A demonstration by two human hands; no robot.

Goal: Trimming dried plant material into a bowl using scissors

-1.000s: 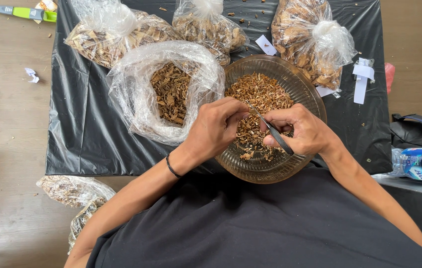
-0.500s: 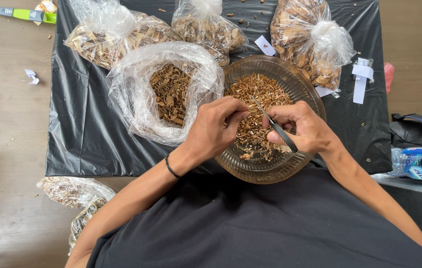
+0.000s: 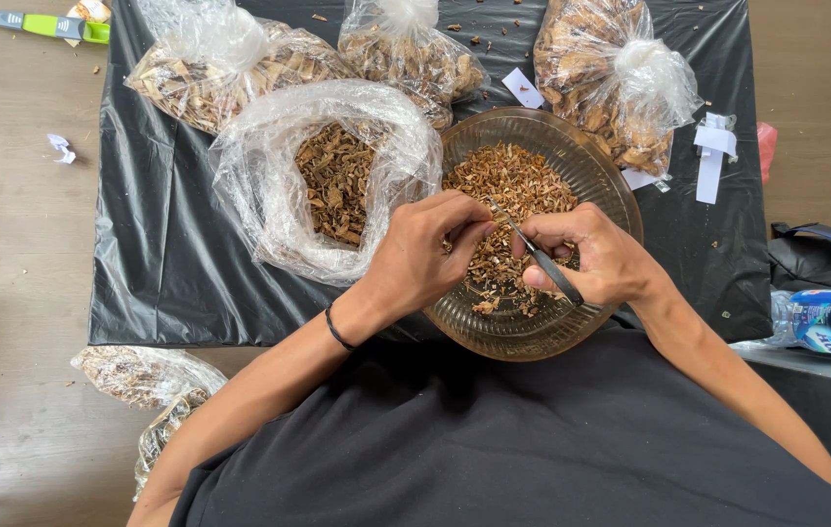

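- Centrally, a clear ribbed glass bowl sits at the near edge of the surface, its near rim hanging just over the person's dark shirt; it holds a heap of brown dried bits.
- Right hand over the bowl's near right part; grip closed around small dark-handled scissors, blades pointing up-left toward the other hand.
- Left hand over the bowl's left rim, fingertips pinched narrow on something small at the scissor tips; what it is cannot be told. Thin black band on that wrist.
- Just left of the bowl, touching it: an open clear plastic bag of darker dried pieces, mouth rolled wide.
- Far edge of the surface: three tied bags of dried material, left, middle, right; the right one leans on the bowl's far rim.
- Surface covered in black plastic sheet; bare stretch at its left, narrower strip at right with white paper scraps.
- Open room: little around the bowl; free space only on the left of the sheet.
- Beyond the edges: wooden floor left, with a green-handled tool at far left and more bags near the left elbow; a plastic water bottle lying at right.
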